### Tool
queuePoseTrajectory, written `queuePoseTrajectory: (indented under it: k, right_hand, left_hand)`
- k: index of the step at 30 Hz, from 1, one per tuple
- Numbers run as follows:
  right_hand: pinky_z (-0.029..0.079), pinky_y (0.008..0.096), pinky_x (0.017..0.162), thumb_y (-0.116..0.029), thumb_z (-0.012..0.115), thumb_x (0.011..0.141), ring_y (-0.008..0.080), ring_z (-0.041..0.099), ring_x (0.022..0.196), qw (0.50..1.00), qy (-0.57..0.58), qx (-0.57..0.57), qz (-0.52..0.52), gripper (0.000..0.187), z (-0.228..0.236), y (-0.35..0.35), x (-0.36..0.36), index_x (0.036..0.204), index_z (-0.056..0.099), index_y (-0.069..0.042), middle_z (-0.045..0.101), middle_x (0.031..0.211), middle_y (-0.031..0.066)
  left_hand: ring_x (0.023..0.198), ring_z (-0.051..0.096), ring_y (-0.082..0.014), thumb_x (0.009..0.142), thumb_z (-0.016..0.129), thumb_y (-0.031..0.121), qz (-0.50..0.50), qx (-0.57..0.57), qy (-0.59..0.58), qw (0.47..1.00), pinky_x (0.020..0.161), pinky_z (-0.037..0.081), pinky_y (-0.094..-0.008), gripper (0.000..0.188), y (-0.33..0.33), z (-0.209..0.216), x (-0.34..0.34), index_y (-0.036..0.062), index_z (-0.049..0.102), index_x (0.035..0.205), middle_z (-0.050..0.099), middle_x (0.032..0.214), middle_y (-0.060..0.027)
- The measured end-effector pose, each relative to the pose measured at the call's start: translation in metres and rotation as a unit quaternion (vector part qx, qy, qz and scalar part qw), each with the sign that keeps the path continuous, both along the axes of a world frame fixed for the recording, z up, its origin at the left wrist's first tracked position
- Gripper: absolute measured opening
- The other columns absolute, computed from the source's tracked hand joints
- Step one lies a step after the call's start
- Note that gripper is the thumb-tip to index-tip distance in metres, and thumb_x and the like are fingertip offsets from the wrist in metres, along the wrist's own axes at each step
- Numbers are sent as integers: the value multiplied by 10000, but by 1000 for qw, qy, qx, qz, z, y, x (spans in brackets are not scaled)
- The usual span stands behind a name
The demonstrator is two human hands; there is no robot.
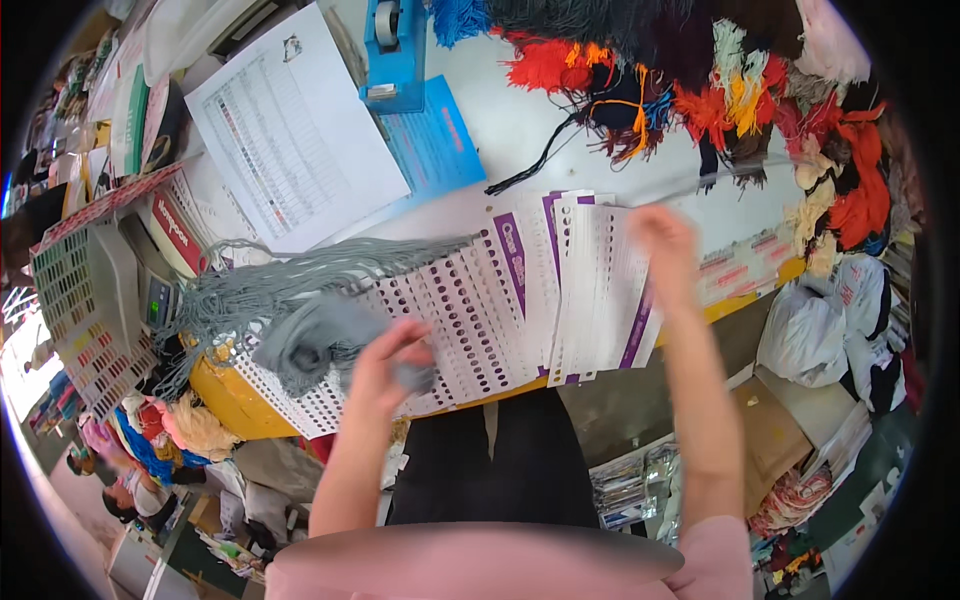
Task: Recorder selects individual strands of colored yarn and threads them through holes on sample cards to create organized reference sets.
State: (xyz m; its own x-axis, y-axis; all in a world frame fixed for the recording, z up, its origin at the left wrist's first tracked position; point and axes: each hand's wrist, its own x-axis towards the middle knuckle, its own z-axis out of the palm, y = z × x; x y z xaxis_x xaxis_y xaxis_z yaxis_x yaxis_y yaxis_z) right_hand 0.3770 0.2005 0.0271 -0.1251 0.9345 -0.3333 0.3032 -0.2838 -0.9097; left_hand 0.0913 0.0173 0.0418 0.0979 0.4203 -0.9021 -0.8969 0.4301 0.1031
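Observation:
My left hand (385, 365) is closed on a bundle of grey yarn (320, 345), blurred by motion. Longer grey strands (330, 268) lie to its far side, across the punched cards. Several white cards with rows of round holes (440, 320) are fanned along the table's near edge, some with purple bands. Over the right end of these cards, my right hand (665, 245) is raised with its fingers pinched together. A faint grey streak runs from near it toward the far right; whether the fingers hold it cannot be made out.
Colourful thread bundles (740, 100) cover the far right. A blue tape dispenser (395, 55) stands at the back beside a printed sheet (295, 130) and a blue booklet (430, 140). A small scale (160, 300) is at left. White plastic bags (805, 335) sit beyond the right edge.

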Motion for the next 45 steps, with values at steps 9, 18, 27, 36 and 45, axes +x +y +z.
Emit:
queuePoseTrajectory:
  k: [9, 18, 27, 36, 45]
  right_hand:
    - [360, 307, 703, 1, 567, 624, 232, 487, 756, 963, -126, 238, 30, 126, -53, -51, -58, 731, 527, -54, 535, 761, 67]
    - [401, 280, 655, 30, 599, 573, 228, 486, 742, 957, -81, 249, 123, 197, -48, -51, -50, 750, 526, -19, 519, 776, 87]
    - [367, 328, 669, -1, 600, 540, 252, 461, 744, 944, -123, 279, 129, 263, -50, -69, -63, 784, 514, -46, 503, 794, 76]
    - [357, 339, 688, -37, 607, 585, 268, 446, 783, 907, -156, 339, 197, 361, -54, -53, -75, 934, 517, -13, 466, 903, 107]
    - [356, 344, 691, -83, 628, 530, 257, 455, 774, 910, -97, 333, 229, 424, -60, -51, -86, 933, 522, -6, 463, 945, 89]
  left_hand:
    - [500, 486, -106, 760, 507, 65, -407, 74, 332, 848, 477, 388, -224, 113, 107, -40, 97, -36, 540, 797, 531, 571, -40]
    - [394, 477, -102, 655, 618, 35, -247, 86, 367, 893, 356, 358, -224, 139, 100, -41, 99, -33, 506, 609, 501, 495, -42]
    - [396, 475, -92, 687, 606, 73, -190, 27, 363, 912, 374, 363, -223, 193, 95, -47, 105, -21, 509, 550, 494, 466, -37]
    - [439, 518, -139, 712, 550, 82, -337, 88, 442, 827, 458, 415, -270, 157, 87, -43, 78, -50, 548, 627, 540, 514, -87]
    - [441, 521, -146, 727, 530, 83, -332, 92, 454, 822, 440, 407, -275, 163, 100, -65, 76, -60, 552, 652, 538, 504, -79]
